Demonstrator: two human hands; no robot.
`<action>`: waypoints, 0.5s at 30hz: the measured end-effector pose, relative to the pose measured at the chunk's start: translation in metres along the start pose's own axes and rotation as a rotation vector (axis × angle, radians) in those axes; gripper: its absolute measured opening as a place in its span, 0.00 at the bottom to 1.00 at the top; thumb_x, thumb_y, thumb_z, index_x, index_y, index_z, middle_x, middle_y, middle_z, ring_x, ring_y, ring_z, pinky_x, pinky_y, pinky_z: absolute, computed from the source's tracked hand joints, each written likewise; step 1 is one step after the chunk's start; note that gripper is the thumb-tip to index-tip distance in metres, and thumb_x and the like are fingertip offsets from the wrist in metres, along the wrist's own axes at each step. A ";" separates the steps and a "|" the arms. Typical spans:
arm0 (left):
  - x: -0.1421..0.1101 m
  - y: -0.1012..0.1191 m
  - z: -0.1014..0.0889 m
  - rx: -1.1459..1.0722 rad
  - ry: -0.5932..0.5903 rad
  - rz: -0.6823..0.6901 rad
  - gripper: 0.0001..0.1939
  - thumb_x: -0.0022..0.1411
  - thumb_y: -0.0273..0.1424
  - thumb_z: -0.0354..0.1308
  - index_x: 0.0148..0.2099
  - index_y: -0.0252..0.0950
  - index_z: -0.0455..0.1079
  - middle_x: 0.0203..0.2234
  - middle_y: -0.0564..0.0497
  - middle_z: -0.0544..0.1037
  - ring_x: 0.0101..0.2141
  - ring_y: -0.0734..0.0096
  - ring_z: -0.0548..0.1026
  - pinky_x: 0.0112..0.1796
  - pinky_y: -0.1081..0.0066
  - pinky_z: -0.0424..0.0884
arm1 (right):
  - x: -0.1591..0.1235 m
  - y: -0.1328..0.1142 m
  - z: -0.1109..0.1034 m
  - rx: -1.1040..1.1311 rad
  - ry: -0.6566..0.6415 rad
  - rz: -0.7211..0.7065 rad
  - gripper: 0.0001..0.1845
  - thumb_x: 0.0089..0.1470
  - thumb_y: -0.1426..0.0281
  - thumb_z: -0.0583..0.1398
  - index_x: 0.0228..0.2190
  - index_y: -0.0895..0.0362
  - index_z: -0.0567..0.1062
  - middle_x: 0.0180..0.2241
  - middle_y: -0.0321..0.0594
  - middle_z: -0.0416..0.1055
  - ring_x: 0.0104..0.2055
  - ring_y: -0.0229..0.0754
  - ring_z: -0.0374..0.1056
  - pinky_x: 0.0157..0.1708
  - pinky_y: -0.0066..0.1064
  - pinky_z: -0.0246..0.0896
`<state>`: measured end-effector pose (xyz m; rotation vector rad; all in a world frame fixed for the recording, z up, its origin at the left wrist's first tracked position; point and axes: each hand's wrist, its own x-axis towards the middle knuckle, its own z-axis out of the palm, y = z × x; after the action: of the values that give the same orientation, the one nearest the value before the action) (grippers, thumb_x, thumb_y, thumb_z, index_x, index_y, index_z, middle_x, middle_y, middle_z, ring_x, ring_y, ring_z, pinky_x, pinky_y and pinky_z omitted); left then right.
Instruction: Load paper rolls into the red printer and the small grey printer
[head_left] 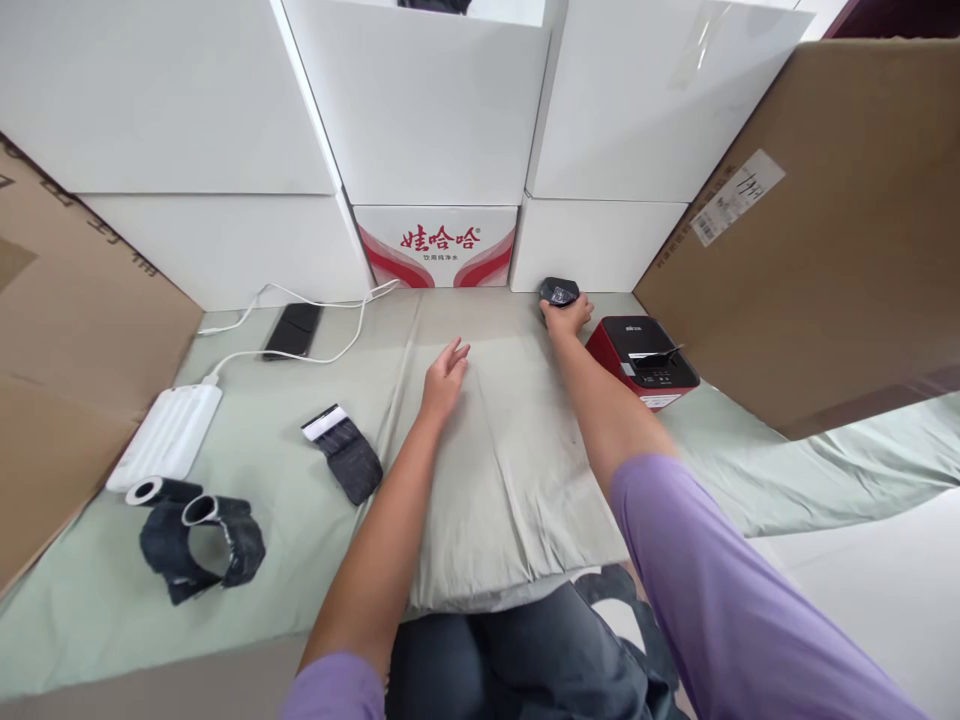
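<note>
By the "娃哈哈" box (439, 247), the right hand (568, 315) grips apparently dark packaging (559, 291).

Black hexagonal object (559, 290), 1 o'clock: near side hidden by right hand (568, 314); markings on top too small to read. Cardboard box (847, 220), 2 o'clock: cut off by right edge; small print on label (738, 197) illegible. Dark item (435, 5), 12 o'clock: cut off by top edge, unidentifiable. Dark trousers (517, 660), 6 o'clock: cut off by bottom edge.
</note>
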<state>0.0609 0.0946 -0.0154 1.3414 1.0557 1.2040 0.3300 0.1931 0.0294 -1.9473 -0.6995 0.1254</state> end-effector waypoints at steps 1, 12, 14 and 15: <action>0.000 -0.001 0.000 0.003 -0.004 0.000 0.30 0.69 0.30 0.55 0.72 0.37 0.66 0.63 0.39 0.78 0.67 0.55 0.72 0.66 0.52 0.69 | 0.007 0.003 0.003 -0.015 0.007 0.029 0.40 0.44 0.66 0.72 0.58 0.58 0.68 0.61 0.55 0.64 0.64 0.58 0.65 0.67 0.47 0.60; 0.000 -0.004 0.004 0.002 -0.019 -0.001 0.31 0.68 0.32 0.55 0.72 0.36 0.64 0.61 0.38 0.79 0.65 0.55 0.75 0.66 0.52 0.70 | 0.028 0.017 0.000 0.007 -0.099 0.011 0.57 0.40 0.71 0.71 0.69 0.63 0.57 0.69 0.63 0.57 0.72 0.65 0.54 0.72 0.57 0.49; -0.001 -0.002 0.004 0.007 -0.011 -0.005 0.31 0.68 0.32 0.55 0.72 0.35 0.64 0.61 0.37 0.79 0.65 0.55 0.75 0.66 0.52 0.70 | 0.026 0.013 -0.005 0.022 -0.120 0.007 0.59 0.39 0.71 0.70 0.70 0.62 0.55 0.70 0.63 0.57 0.72 0.66 0.53 0.72 0.58 0.49; -0.001 -0.002 0.004 0.007 -0.006 -0.007 0.31 0.68 0.32 0.55 0.72 0.35 0.64 0.61 0.37 0.79 0.64 0.55 0.76 0.66 0.52 0.70 | 0.024 0.010 -0.006 0.031 -0.121 0.014 0.60 0.39 0.72 0.70 0.70 0.63 0.54 0.70 0.63 0.56 0.73 0.67 0.51 0.73 0.59 0.47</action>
<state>0.0650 0.0934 -0.0172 1.3447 1.0605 1.1909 0.3563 0.1977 0.0292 -1.9268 -0.7582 0.2629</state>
